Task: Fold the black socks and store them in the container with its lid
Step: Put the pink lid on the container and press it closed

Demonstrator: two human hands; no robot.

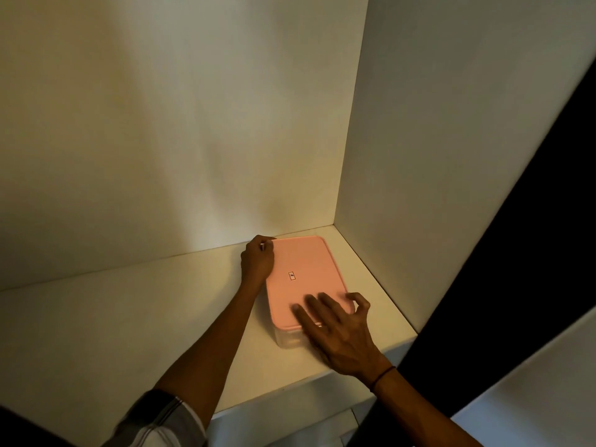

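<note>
On the pink lid [301, 279], the right hand [338, 330] lies spread flat at the near edge while the left hand [258, 261] curls around its far-left corner, the clear container [288, 338] beneath standing on a white shelf [129, 317], close to the right wall [451, 156].

Dim warm light, soft shadows, edges perhaps bowed by wide-angle.
</note>
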